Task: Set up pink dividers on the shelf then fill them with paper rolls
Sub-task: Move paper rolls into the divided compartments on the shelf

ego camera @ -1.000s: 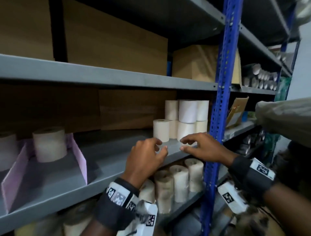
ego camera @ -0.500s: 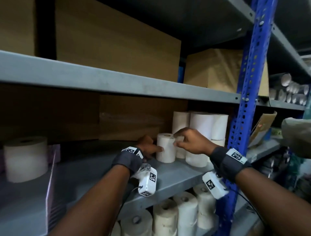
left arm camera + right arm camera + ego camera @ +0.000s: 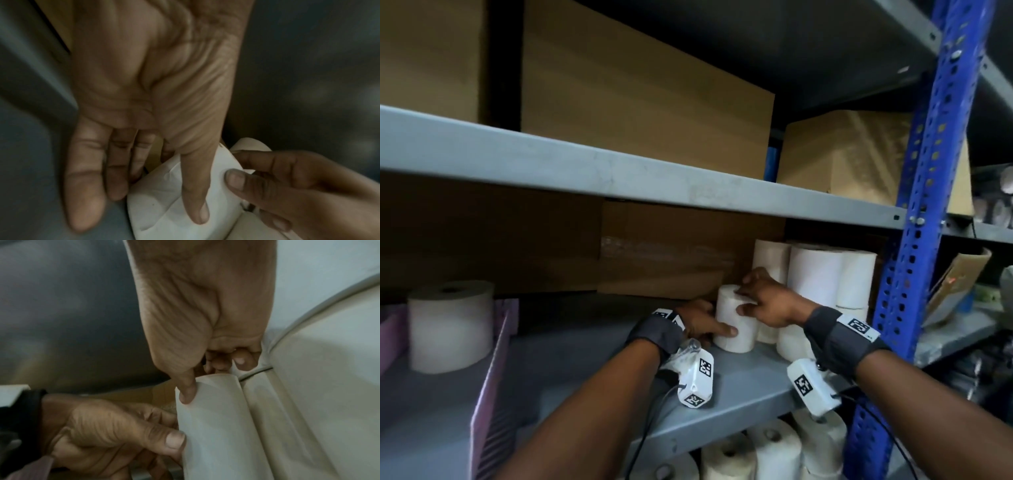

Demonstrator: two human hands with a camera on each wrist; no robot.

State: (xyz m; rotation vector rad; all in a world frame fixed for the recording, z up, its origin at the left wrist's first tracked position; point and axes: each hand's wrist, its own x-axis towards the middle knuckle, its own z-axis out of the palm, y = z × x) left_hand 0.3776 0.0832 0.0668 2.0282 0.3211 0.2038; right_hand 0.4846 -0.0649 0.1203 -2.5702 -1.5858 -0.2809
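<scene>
Nearest the camera, at about seven o'clock in the head view, a pink divider [image 3: 491, 387] stands on the grey shelf [image 3: 739, 383], its slatted wall edge-on. Beyond it, at nine o'clock, one wide paper roll [image 3: 450, 325] already sits upright in the bay.

Toward the middle of the shelf both hands meet on a small white roll [image 3: 732, 329] standing upright at the front of a stack of white rolls [image 3: 822, 277]. The left hand [image 3: 703, 325] reaches in from seven o'clock; its thumb presses the roll's near side low down, while its fingers [image 3: 86, 186] lie fairly straight along the far left side, so it cradles the roll without fully wrapping it. The right hand [image 3: 763, 298] comes in from four o'clock and is clamped on the roll's upper rim, thumb on the front face, fingers curled over the top.

The step appears to be lifting this roll out to carry it toward nine o'clock, into the divider bay. To do it well, the roll should come straight up first, since the stack touches its right side and could topple if dragged. Loose outer paper shows wrinkles in the left wrist view, so a firm grip around the body, not the wrap, seems wiser.

At the back, brown cardboard boxes [image 3: 654, 263] line the wall at twelve o'clock.
</scene>
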